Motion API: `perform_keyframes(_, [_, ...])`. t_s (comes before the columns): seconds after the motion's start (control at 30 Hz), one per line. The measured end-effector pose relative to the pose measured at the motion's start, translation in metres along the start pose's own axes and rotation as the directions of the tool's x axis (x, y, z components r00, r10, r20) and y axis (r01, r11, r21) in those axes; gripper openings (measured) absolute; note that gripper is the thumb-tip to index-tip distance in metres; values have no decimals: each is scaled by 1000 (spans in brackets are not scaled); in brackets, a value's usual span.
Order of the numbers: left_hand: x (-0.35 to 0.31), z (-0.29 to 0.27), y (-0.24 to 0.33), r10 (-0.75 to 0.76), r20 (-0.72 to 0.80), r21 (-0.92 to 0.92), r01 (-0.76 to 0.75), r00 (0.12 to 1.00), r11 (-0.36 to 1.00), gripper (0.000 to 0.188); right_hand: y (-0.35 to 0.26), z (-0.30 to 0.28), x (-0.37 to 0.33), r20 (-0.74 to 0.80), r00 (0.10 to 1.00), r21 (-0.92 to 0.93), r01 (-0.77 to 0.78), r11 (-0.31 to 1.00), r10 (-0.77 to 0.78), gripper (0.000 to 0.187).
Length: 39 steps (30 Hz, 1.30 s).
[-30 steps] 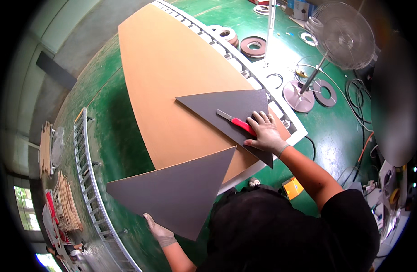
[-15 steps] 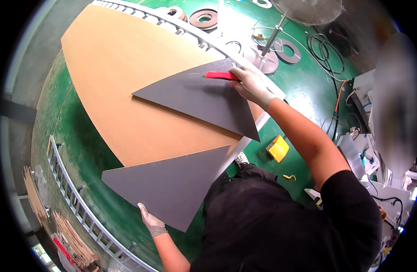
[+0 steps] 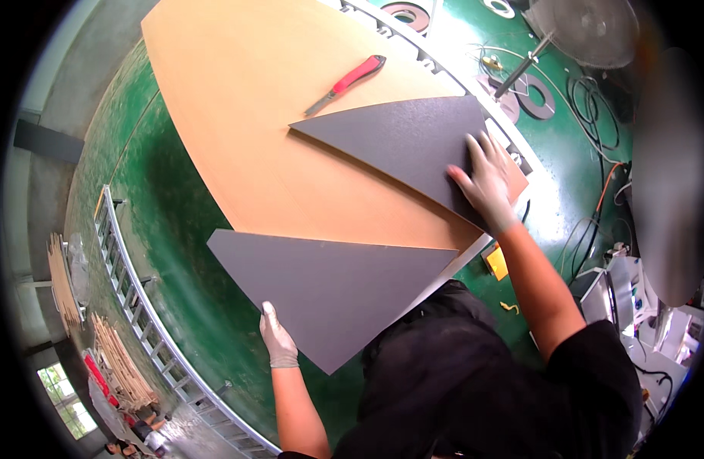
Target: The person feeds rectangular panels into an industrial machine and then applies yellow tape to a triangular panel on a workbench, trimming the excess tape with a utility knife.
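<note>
My left hand (image 3: 277,336), in a thin whitish glove, grips the lower-left edge of a dark grey triangular board (image 3: 333,294), thumb on top; the fingers underneath are hidden. This board juts toward me over the near end of a large tan panel (image 3: 237,99). My gloved right hand (image 3: 486,180) lies with fingers spread on the right end of a second dark grey triangular board (image 3: 413,141), which rests on the panel. Beyond that board's left tip, a red-handled knife (image 3: 348,83) with a narrow metal blade lies loose on the panel.
A roller conveyor (image 3: 436,69) runs under the panel's right side. Another metal-framed roller track (image 3: 149,329) curves along the left. A standing fan (image 3: 585,30), rolls of edge strip (image 3: 535,97), cables (image 3: 593,115) and a yellow box (image 3: 495,262) are on the right.
My right hand has let go of the knife, now on the panel, and moved onto the far grey board. My left hand still holds the near board, whose angle has turned slightly.
</note>
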State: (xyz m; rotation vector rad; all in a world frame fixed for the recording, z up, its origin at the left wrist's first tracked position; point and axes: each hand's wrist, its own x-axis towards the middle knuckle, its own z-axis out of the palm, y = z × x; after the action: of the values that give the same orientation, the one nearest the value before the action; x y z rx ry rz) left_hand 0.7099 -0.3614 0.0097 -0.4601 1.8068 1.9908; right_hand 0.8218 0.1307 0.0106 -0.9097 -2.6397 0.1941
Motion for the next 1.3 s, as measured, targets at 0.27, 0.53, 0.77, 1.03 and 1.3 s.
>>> perform_keyframes(0.27, [59, -3, 33, 267, 215, 974, -226, 939, 12, 61, 27, -50, -87, 270, 794, 157, -594, 789, 544, 72])
perform_keyframes(0.53, [33, 56, 44, 752, 254, 619, -699, 608, 357, 32, 84, -103, -93, 804, 583, 590, -807, -34, 113, 40])
perform_keyframes(0.77, [-22, 214, 59, 201, 675, -496, 235, 710, 836, 92, 7, -166, -86, 371, 919, 883, -305, 357, -133, 39])
perform_keyframes(1.03, [-58, 120, 132, 669, 385, -840, -58, 636, 539, 69, -98, -115, 1, -371, 703, 340, 710, 616, -606, 30])
perform_keyframes(1.3, [-165, -31, 109, 618, -226, -622, -599, 753, 503, 60, -212, -86, -11, -574, 641, 434, 766, 475, -509, 48])
